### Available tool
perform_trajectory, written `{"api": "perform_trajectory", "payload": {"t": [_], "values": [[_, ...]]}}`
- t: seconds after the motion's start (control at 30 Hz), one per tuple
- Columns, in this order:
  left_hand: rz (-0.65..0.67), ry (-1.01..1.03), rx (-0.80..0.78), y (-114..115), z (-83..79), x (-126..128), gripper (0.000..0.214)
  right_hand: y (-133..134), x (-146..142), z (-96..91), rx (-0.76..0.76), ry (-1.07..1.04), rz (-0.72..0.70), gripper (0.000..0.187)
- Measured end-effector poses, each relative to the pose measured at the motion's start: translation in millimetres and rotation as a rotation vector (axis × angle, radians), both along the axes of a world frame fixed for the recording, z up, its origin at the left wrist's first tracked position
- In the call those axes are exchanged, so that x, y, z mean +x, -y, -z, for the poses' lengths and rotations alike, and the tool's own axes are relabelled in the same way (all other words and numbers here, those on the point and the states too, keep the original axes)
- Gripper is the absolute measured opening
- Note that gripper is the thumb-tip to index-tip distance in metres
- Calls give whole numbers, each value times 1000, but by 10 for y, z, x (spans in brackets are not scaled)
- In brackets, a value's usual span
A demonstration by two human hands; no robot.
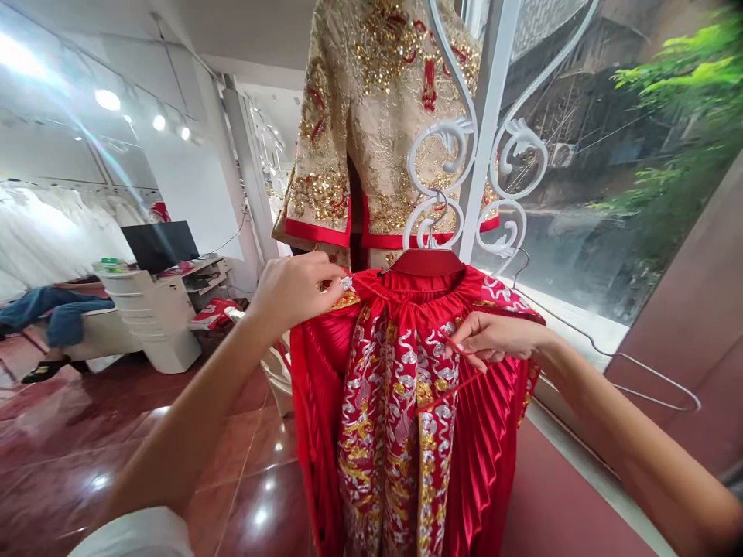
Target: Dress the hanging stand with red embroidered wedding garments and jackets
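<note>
Scene: We stand before a red pleated satin skirt with gold-and-silver embroidered front panels, hung from a red hanger on a white scrolled metal stand by the window at right.

Left hand: Our left hand pinches the waistband at the skirt's left shoulder; the grip is narrow, thumb and fingertips closed on the cloth edge.

Right hand: Our right hand rests on the skirt's right side, its grip closed on a thin red cord that runs down and left across the embroidery.

Above: A beige jacket thick with gold sequins and red trim hangs higher on the same stand, just behind the skirt's top.

Handling, as we judge it: The satin looks soft and slippery, and would slide through loose fingers; the pleats look easy to crush. The embroidered panels seem stiffer and heavier, with threads that could snag.

Where to hold: We reckon the gathered waistband near the hanger is the safest place, since it carries the weight; the cord is too slight to bear a pull.

Right, near: A bare wire hanger lies along the window sill.

Far left: A white worktop with a dark monitor stands across the glossy red tiled floor; a person in blue jeans sits beyond it.
</note>
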State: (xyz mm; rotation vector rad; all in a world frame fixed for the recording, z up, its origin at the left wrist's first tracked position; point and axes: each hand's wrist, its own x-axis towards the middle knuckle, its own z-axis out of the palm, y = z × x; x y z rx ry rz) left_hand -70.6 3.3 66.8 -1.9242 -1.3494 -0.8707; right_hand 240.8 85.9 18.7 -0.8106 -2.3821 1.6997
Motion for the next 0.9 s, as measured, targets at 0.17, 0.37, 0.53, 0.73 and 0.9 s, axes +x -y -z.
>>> {"api": "perform_trajectory", "payload": {"t": [0.17,0.37,0.53,0.73,0.9], "values": [[22,269,288,-312,272,497,19,83,-370,-212,321,-503,62,25],[380,697,-141,-398,336,748,19,67,-682,-84,1049,-612,511,21],[377,669,-286,-371,318,755,17,82,-797,45,1443,-424,527,26],[356,515,-246,-353,323,723,13,67,-854,60,1373,-558,369,26],[346,291,-281,-309,309,646,8,4,-808,72,1210,-697,390,7]]}}
